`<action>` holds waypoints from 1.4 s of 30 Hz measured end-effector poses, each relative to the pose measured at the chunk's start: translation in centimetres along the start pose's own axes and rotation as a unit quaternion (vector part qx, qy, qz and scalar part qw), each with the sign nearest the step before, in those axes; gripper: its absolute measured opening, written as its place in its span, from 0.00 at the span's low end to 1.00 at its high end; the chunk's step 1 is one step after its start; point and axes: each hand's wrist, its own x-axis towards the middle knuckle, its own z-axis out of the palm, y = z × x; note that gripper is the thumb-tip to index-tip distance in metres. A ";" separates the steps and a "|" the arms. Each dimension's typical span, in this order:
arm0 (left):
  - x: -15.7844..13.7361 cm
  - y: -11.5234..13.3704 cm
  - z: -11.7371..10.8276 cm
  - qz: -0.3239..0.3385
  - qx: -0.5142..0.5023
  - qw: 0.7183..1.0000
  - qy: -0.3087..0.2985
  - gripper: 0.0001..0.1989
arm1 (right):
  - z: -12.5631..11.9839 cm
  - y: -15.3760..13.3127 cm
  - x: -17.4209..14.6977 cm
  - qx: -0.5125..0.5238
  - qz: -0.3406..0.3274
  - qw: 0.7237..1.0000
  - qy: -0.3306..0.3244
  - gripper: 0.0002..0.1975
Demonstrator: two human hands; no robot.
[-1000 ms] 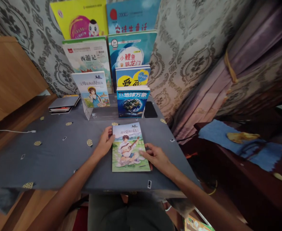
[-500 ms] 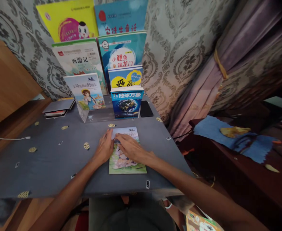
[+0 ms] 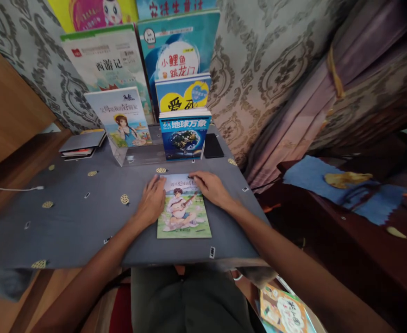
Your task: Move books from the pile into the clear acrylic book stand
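A thin paperback book (image 3: 182, 217) lies closed and face up on the grey tablecloth, its cover showing a figure with a guitar on grass. My left hand (image 3: 153, 200) rests along the book's upper left edge, fingers stretched forward and nothing held. At the upper right corner, my right hand (image 3: 210, 188) touches the cover with its fingers extended; its thumb side is partly hidden. Just beyond the book stands a clear acrylic stand (image 3: 144, 156) holding a girl-covered book (image 3: 123, 122) and a blue earth book (image 3: 184, 138).
Behind these, taller books (image 3: 109, 64) rise in tiers against the patterned wall. A black phone (image 3: 213, 145) lies right of the stand, a stack of notebooks (image 3: 82, 144) left. A white cable (image 3: 12, 188) crosses the table's left side. Blue cloth (image 3: 307, 178) covers part of a dark red surface.
My right hand has slid right across the cover to its upper right corner, uncovering the picture. My left hand stays at the left edge. The view has tilted downward.
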 end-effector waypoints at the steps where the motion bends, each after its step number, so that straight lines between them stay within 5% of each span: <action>1: 0.2 0.2 -0.3 0.015 0.007 1.000 -0.017 0.22 | -0.1 0.1 0.1 0.010 0.006 1.000 0.001 0.17; 10: 0.7 4.3 -1.2 0.188 -0.081 0.959 -0.196 0.25 | 0.3 0.4 0.1 0.053 0.001 0.999 0.014 0.17; 19: -2.3 7.0 -3.7 0.255 -0.153 0.907 -0.297 0.29 | 0.2 0.1 0.1 0.045 -0.002 0.999 0.018 0.16; 28: -4.2 5.0 -4.6 0.241 -0.189 0.921 -0.243 0.23 | 0.3 0.1 0.0 0.035 -0.004 0.999 0.019 0.16; 35: -6.8 1.8 -7.0 0.159 -0.196 0.955 -0.154 0.21 | 0.3 0.1 0.0 0.032 -0.003 0.999 0.014 0.17; 42: -7.5 2.7 -6.6 0.116 -0.085 0.983 -0.111 0.17 | 0.5 0.4 0.3 0.021 0.007 0.999 0.028 0.17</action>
